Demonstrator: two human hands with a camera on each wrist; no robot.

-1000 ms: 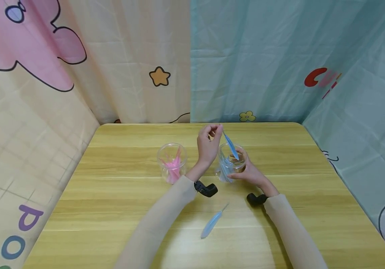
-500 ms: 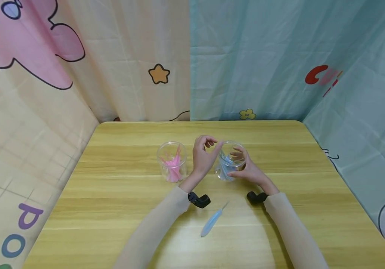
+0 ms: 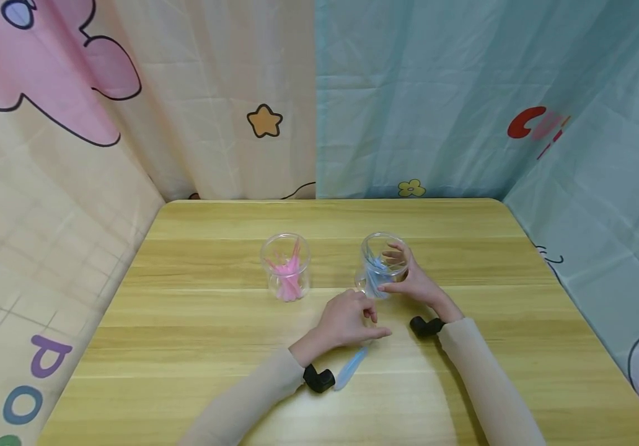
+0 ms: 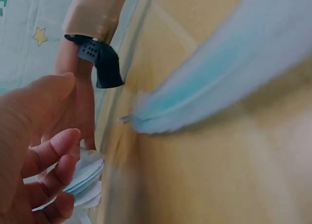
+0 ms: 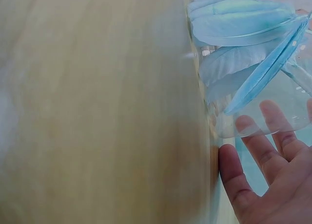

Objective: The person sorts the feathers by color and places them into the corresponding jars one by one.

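A single pale blue feather (image 3: pixel 351 368) lies on the wooden table, its quill pointing away from the person. Just above the quill is the left hand (image 3: pixel 347 319), with thumb and forefinger apart and nothing between them. Seen from the left wrist, the feather (image 4: pixel 209 78) stretches large to the right of the fingers. On its right side, a clear jar (image 3: pixel 359 282) is held by the right hand (image 3: pixel 416 282), thumb in front and fingers round the back. Several blue feathers (image 5: pixel 243 22) stand inside that jar, their vanes spread toward its bottom.
Left of the held jar stands a second clear jar (image 3: pixel 271 286) with pink feathers (image 3: pixel 289 282) in it. Printed curtains (image 3: pixel 408 93) hang behind and beside the table (image 3: pixel 185 310). Each wrist wears a black device (image 3: pixel 319 379).
The left hand has let a blue feather go into the right-hand jar, then moved down toward the person, over the feather on the table. The right hand has stayed at the jar.
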